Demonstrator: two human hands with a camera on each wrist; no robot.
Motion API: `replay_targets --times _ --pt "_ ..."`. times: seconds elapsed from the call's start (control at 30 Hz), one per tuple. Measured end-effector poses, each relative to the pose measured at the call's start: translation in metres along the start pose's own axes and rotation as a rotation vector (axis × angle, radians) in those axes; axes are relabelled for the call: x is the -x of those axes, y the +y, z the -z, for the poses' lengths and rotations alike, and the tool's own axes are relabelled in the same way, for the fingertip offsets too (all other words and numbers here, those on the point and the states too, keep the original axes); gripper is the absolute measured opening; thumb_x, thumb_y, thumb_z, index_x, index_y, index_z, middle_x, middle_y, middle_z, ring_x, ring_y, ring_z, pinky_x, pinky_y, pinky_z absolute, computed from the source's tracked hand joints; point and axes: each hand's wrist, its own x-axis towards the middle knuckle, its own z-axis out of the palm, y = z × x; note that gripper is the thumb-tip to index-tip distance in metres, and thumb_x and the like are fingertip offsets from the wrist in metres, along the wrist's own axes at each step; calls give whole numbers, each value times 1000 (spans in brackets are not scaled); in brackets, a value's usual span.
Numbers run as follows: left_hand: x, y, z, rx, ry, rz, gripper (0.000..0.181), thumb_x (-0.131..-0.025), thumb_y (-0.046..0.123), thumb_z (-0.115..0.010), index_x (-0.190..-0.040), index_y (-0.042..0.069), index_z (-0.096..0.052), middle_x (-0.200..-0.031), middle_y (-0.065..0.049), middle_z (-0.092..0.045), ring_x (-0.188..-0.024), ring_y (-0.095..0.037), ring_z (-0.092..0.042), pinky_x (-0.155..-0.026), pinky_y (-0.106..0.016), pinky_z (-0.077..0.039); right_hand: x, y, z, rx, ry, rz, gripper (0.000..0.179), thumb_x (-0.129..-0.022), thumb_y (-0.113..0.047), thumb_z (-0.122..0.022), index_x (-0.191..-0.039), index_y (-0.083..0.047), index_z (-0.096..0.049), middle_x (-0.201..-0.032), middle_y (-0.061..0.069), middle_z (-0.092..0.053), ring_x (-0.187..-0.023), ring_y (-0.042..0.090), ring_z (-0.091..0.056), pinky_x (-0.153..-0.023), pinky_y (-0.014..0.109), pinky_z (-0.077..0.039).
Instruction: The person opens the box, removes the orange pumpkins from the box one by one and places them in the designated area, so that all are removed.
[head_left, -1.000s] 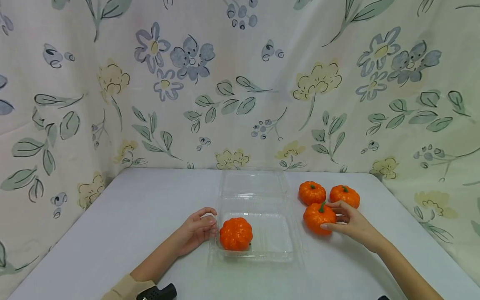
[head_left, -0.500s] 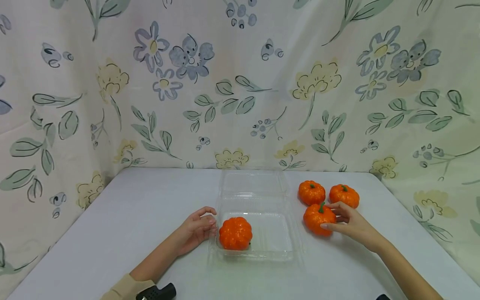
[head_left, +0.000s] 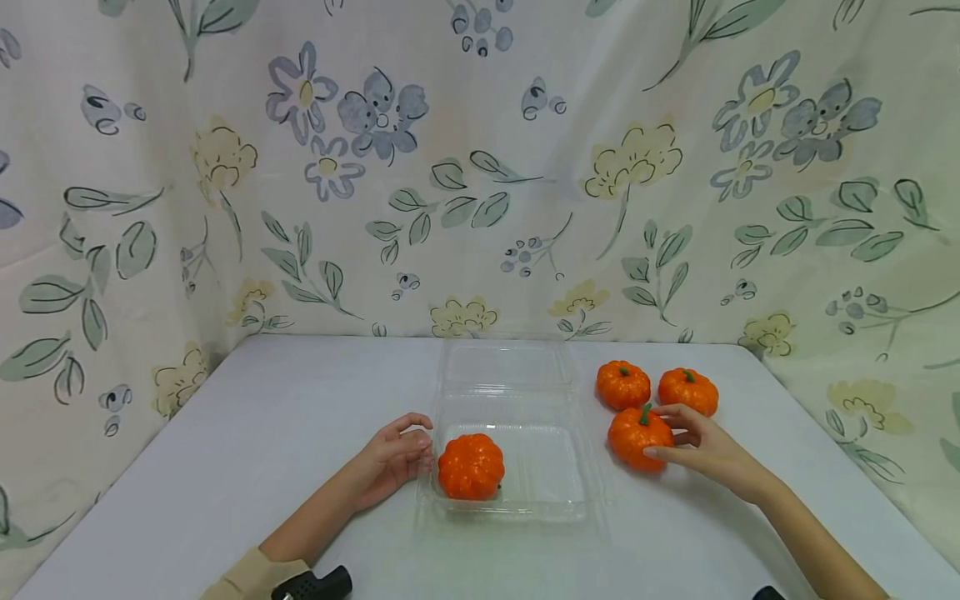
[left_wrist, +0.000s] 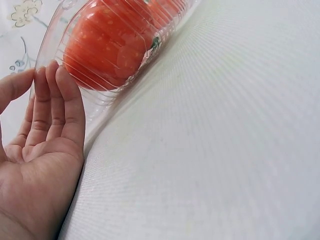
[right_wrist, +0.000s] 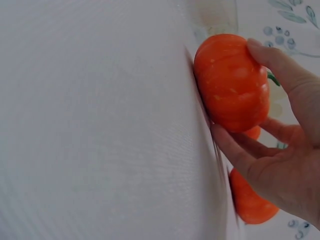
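Floral cloth (head_left: 555,233) behind, one white table (head_left: 300,400) in front. Count: four orange pumpkins, one clear container (head_left: 540,467) with its lid open to the back, two bare hands. One pumpkin (head_left: 471,467) sits inside the container, left side, tipped with stem sideways. Two more, rear pumpkin (head_left: 623,385) and far-right pumpkin (head_left: 688,392), are on the table right of the container.

Fourth, the front pumpkin (head_left: 636,440), is between the thumb and fingers of the right hand (head_left: 708,454), gap as wide as the fruit, thumb on the near side; can't tell if lifted. Left hand (head_left: 393,462): thumb and fingertips nearly together, pinching the container's left rim, just beside the pumpkin inside.

Head view gets all four pumpkins. Left wrist view adds the ribbed container wall and a green stem (left_wrist: 155,43). Right wrist view adds fingertips (right_wrist: 220,131) under the held pumpkin, hidden from above.
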Motion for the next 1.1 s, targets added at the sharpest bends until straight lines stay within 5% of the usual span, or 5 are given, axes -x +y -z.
replay_targets --times 0.57,0.87,1.1 --pt "0 1 -1 -19 37 25 17 -108 5 -45 -122 13 -47 -91 8 -67 -84 -9 -64 -86 -22 -57 5 -7 10 22 -35 24 70 -98 -28 -75 -152 4 -44 -151 29 -51 -120 36 -65 -86 25 -58" --pt "-1 -1 2 -13 15 5 18 -108 3 -44 -122 13 -47 -94 8 -67 -86 -9 -65 -87 -22 -58 9 -15 18 40 -33 50 66 -99 -26 -74 -150 6 -47 -147 31 -56 -121 42 -66 -88 37 -62" --pt "-1 -2 2 -17 19 9 18 -108 3 -44 -122 13 -48 -93 7 -68 -85 -10 -65 -87 -22 -58 12 -22 20 95 8 99 62 -101 -25 -73 -149 6 -50 -148 27 -58 -120 40 -67 -84 24 -58"
